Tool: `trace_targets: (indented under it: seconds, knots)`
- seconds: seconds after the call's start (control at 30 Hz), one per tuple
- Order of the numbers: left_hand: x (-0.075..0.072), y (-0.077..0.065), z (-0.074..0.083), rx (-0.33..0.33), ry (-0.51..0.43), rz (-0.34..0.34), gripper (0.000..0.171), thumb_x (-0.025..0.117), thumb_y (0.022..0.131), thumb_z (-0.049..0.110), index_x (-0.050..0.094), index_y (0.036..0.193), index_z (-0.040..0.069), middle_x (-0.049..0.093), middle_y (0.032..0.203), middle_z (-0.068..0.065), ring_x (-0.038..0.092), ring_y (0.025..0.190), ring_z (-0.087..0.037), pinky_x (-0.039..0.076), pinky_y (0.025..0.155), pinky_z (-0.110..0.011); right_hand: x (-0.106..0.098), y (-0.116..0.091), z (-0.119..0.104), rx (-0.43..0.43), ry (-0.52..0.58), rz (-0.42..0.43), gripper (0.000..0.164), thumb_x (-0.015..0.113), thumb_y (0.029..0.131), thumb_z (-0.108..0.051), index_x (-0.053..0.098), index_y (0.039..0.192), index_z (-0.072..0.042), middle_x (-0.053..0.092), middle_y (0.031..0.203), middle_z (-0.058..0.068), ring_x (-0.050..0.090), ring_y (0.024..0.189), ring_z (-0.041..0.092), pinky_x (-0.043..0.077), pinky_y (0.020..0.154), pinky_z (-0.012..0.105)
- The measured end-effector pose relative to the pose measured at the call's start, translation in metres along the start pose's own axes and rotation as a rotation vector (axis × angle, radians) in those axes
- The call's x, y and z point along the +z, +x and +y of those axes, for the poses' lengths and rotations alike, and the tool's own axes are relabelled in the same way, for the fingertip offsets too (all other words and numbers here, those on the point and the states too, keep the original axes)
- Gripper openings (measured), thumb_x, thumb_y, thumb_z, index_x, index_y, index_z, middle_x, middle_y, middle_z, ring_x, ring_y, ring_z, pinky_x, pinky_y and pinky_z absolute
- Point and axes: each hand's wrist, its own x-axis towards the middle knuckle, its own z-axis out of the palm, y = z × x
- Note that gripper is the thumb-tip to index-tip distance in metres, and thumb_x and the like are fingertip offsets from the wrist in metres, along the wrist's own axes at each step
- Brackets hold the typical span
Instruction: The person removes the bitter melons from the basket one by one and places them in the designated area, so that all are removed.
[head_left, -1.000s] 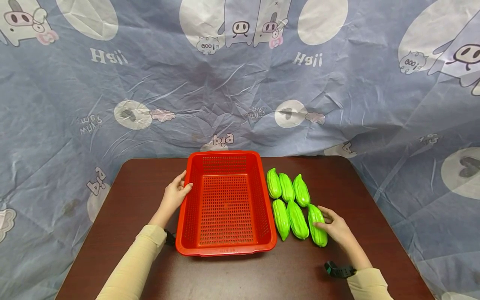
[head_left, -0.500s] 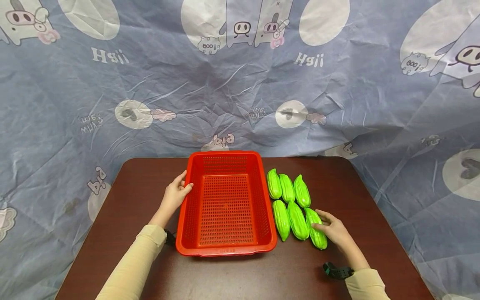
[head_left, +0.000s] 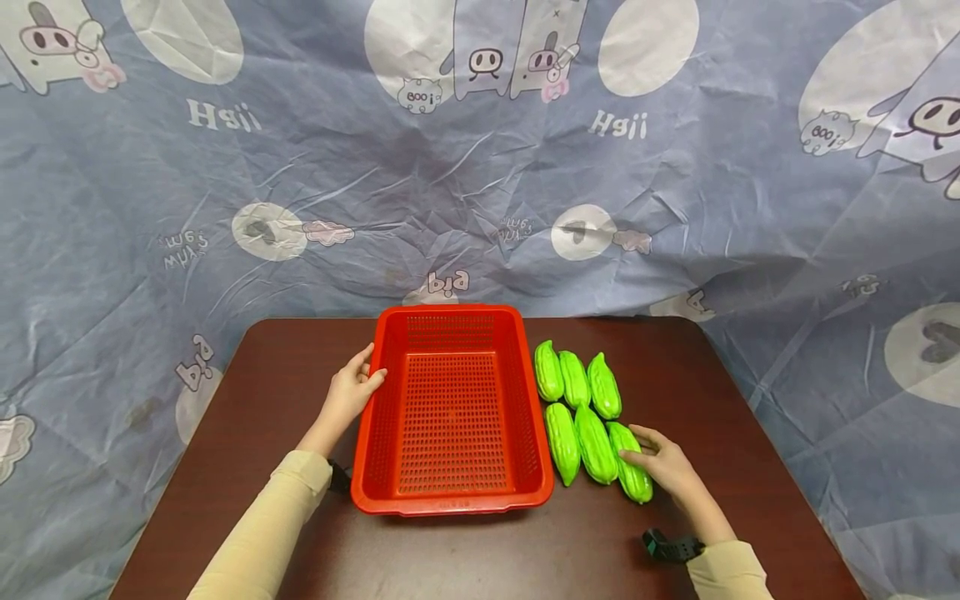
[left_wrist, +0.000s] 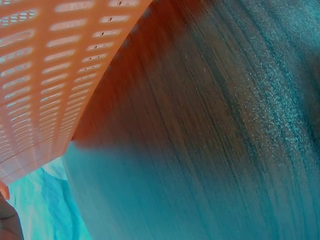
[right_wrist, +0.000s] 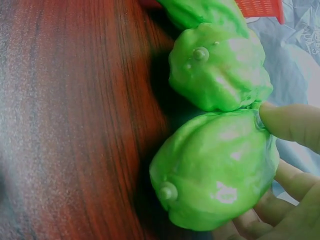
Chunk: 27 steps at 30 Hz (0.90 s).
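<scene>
My left hand [head_left: 351,392] grips the left rim of a red plastic basket [head_left: 452,503], thumb over the edge and fingers outside. The basket is perforated and has nothing in it. In the left wrist view its slotted side wall [left_wrist: 55,75] fills the upper left. My right hand [head_left: 667,467] holds the rightmost bright green bitter melon [head_left: 637,485] of the near row, thumb on top and fingers along its far right side. That bitter melon [right_wrist: 215,170] lies against its neighbour [right_wrist: 220,70] in the right wrist view.
Several more bitter melons lie in two rows right of the basket, among them a far one [head_left: 603,387] and a near one [head_left: 562,446]. Everything stands on a dark brown wooden table [head_left: 465,567]. A printed blue cloth [head_left: 420,192] hangs behind the table.
My right hand has shifted the bitter melon a little left and nearer, up beside its neighbour, closing the gap at its near end. The left hand and basket have stayed put.
</scene>
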Motion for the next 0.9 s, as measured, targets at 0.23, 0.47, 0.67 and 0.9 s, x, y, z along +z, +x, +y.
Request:
trace_targets:
  seconds: [0.23,0.47,0.67,0.9]
  knots:
    - [-0.002,-0.001,0.0,-0.003,0.005,0.008,0.065,0.063,0.096,0.023,0.036,0.153,0.006,0.063,0.098,-0.014,0.057,0.073,-0.014,0.048,0.062,-0.025,0.0,0.001,-0.002,-0.005,-0.001,-0.006,0.073,0.064,0.096,-0.03,0.031,0.152,0.003,0.036,0.149,0.032,0.041,0.133,0.048,0.045,0.101,0.053]
    - [0.0,-0.001,-0.001,0.016,0.017,0.02,0.065,0.064,0.095,0.023,0.038,0.152,0.005,0.062,0.097,-0.013,0.055,0.073,-0.014,0.047,0.062,-0.024,0.0,0.001,-0.003,-0.004,0.01,0.003,0.075,0.065,0.096,-0.031,0.03,0.152,0.004,0.036,0.15,0.033,0.04,0.134,0.049,0.044,0.103,0.053]
    - [-0.001,-0.002,0.0,0.027,0.013,0.024,0.065,0.064,0.095,0.023,0.039,0.151,0.004,0.062,0.097,-0.013,0.055,0.074,-0.015,0.046,0.063,-0.024,-0.001,-0.001,-0.002,-0.005,0.006,0.024,0.073,0.065,0.096,-0.03,0.031,0.152,0.003,0.037,0.15,0.031,0.041,0.135,0.048,0.043,0.104,0.053]
    - [-0.002,0.0,0.0,0.052,0.048,0.025,0.064,0.065,0.095,0.025,0.04,0.15,0.003,0.061,0.096,-0.012,0.055,0.074,-0.016,0.045,0.063,-0.025,-0.007,-0.003,-0.013,-0.002,0.038,0.117,0.07,0.064,0.096,-0.03,0.032,0.152,0.0,0.038,0.151,0.027,0.039,0.137,0.044,0.039,0.107,0.054]
